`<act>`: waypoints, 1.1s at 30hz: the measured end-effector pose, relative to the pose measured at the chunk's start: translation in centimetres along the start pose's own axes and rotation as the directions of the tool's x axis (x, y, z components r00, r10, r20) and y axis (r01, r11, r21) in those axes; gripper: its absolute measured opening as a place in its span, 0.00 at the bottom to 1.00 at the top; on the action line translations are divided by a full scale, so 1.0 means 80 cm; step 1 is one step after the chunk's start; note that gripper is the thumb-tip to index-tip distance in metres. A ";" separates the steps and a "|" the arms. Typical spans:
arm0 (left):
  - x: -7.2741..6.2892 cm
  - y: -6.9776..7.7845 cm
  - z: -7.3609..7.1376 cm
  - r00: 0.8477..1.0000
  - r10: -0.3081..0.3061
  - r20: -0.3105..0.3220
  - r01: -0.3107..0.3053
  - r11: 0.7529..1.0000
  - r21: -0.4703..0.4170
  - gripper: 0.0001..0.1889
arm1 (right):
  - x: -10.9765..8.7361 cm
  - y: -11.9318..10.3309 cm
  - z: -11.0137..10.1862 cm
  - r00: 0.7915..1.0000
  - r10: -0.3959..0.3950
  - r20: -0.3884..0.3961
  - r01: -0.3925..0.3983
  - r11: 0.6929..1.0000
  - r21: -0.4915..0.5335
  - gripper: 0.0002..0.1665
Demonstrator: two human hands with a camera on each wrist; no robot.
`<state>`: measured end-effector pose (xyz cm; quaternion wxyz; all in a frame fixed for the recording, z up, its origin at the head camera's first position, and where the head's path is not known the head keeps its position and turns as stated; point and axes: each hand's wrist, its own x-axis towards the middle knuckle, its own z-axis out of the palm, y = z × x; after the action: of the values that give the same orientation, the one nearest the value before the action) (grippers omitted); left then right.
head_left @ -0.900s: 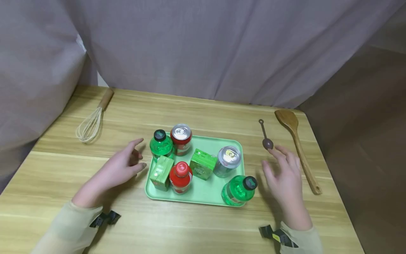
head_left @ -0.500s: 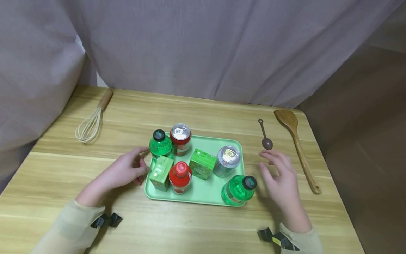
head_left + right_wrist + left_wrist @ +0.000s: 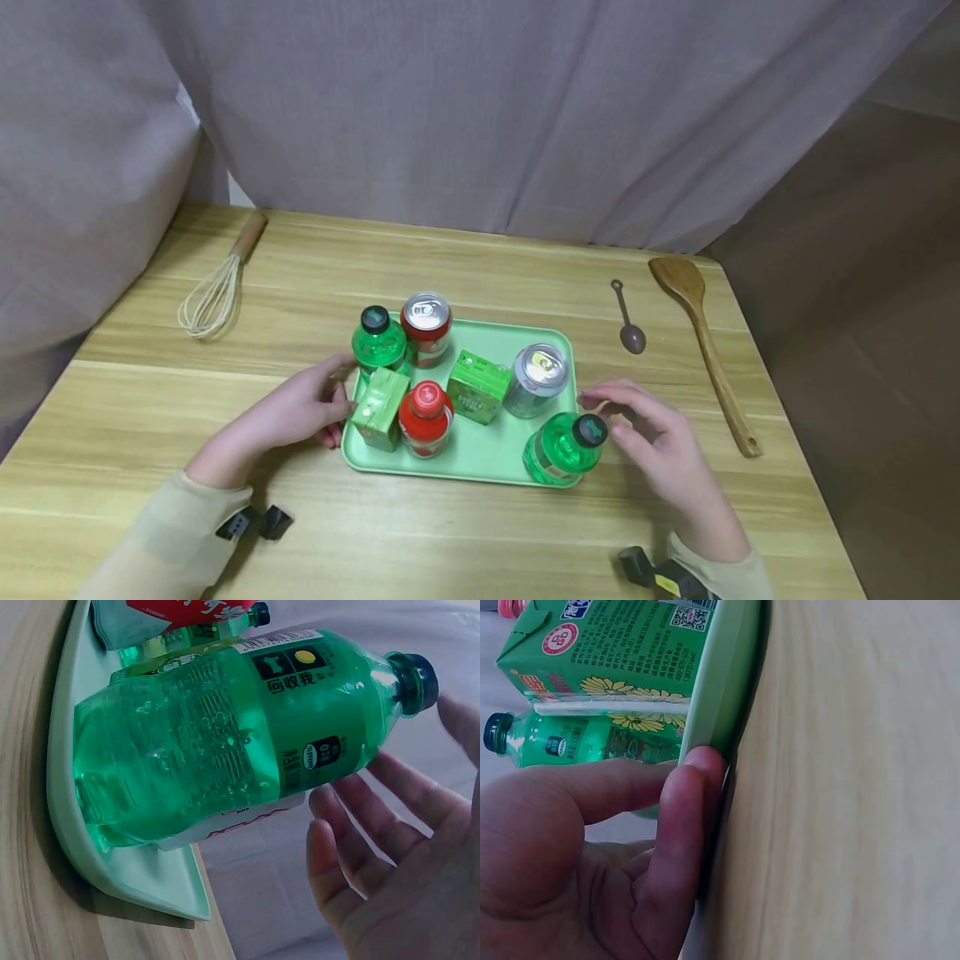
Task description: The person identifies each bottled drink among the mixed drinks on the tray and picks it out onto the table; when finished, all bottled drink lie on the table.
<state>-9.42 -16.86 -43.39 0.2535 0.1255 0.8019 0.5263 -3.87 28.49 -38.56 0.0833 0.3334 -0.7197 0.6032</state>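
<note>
A light green tray point(image 3: 480, 467) bears two green bottles, a red-capped bottle point(image 3: 427, 421), two drink cans and two green drink cartons. My left hand point(image 3: 303, 408) pinches the tray's left rim, beside the front-left carton point(image 3: 381, 410); in the left wrist view its thumb and fingers meet at the rim point(image 3: 724, 682). My right hand point(image 3: 660, 437) stands open at the tray's right side, fingers bent loosely beside the near green bottle point(image 3: 561, 450). The right wrist view shows a gap between most fingers point(image 3: 405, 787) and that bottle; whether any fingertip touches it, I cannot tell.
On the wooden table point(image 3: 450, 542) lie a whisk point(image 3: 221, 283) at the far left, and a small brown spoon point(image 3: 632, 336) and a wooden spatula point(image 3: 708, 350) at the right. Grey cloth point(image 3: 480, 117) hangs along the back edge.
My left hand has moved right onto the tray's left rim. The right hand has come left, away from the spoon, to the near green bottle. The tray and drinks stay put.
</note>
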 end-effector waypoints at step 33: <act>0.001 -0.002 0.000 1.000 -0.001 -0.020 0.001 1.000 -0.005 0.41 | -0.003 0.009 0.018 0.997 -0.037 0.067 0.035 0.999 0.024 0.32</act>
<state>-9.50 -16.90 -43.54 0.2461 0.1194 0.8031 0.5294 -3.68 27.32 -39.61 0.0659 0.3675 -0.7090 0.5983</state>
